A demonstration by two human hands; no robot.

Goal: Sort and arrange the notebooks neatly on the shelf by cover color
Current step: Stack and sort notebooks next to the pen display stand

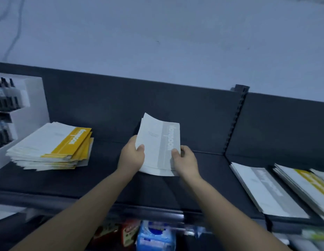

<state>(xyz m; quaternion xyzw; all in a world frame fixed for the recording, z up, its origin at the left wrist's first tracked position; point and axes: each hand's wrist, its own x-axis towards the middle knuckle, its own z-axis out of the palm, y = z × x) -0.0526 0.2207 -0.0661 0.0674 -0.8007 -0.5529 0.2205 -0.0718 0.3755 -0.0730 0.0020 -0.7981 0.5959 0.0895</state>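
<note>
Holding a thin stack of grey-banded notebooks (157,142) dead centre of the frame, tilted up off the dark shelf (103,178). Gripping its left edge with the left hand (132,156), thumb down on the top cover. Pinching the lower right corner with the right hand (186,162), thumb on the grey band. Lying flat at mid left, on the same shelf: a yellow-banded pile (52,147), right beside a white display box (32,105). Sitting at lower right, past the slotted upright (235,120): another grey-banded pile (266,191), and just beside it, further right, a pile showing yellow (305,182). Blurring along the bottom edge, under the shelf: coloured packets (154,236).
</note>
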